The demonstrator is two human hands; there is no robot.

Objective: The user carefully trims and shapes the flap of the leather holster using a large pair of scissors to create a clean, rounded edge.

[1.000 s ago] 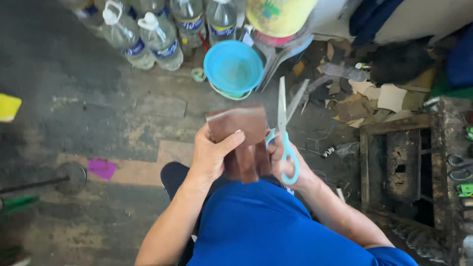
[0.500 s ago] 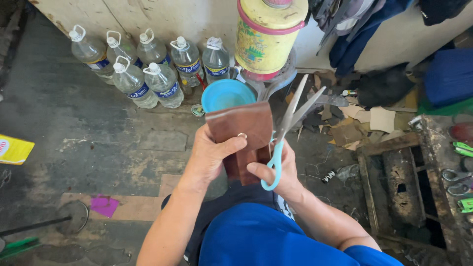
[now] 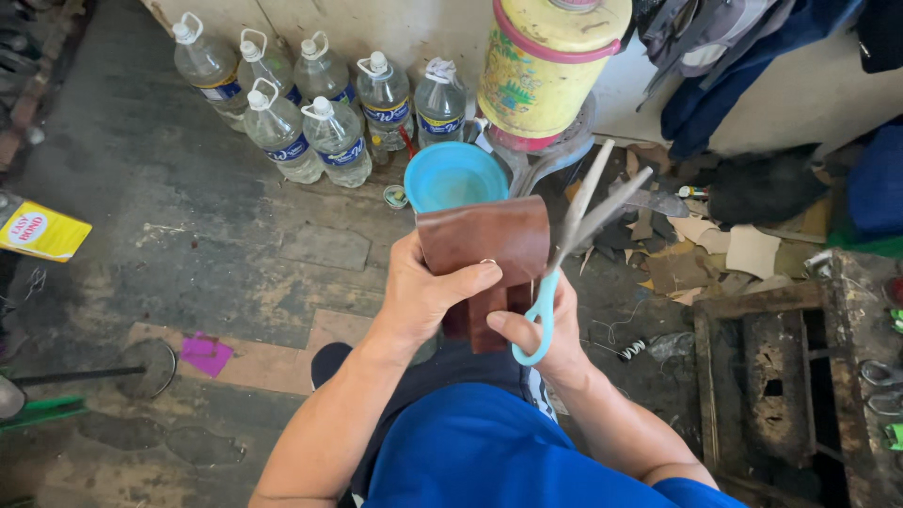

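Two hands worked close over the lap: the left hand (image 3: 423, 292) clamped the folded brown leather piece (image 3: 484, 245) by its left edge, thumb across the front, while the right hand (image 3: 546, 329) closed through the blue handles of the scissors (image 3: 578, 230). Compared with a second earlier, the blades had tilted rightward and opened beside the leather's right edge, suggesting a cut being lined up. Beyond stood a blue bowl (image 3: 451, 174), then clear water bottles (image 3: 310, 103).

Seven clear plastic bottles (image 3: 301, 99) cluster by the wall, a blue bowl (image 3: 454, 175) beside a yellow drum (image 3: 546, 66), leather scraps (image 3: 715, 249) on the floor, yellow packet (image 3: 39, 230) far left, purple scrap (image 3: 205, 353) nearby.
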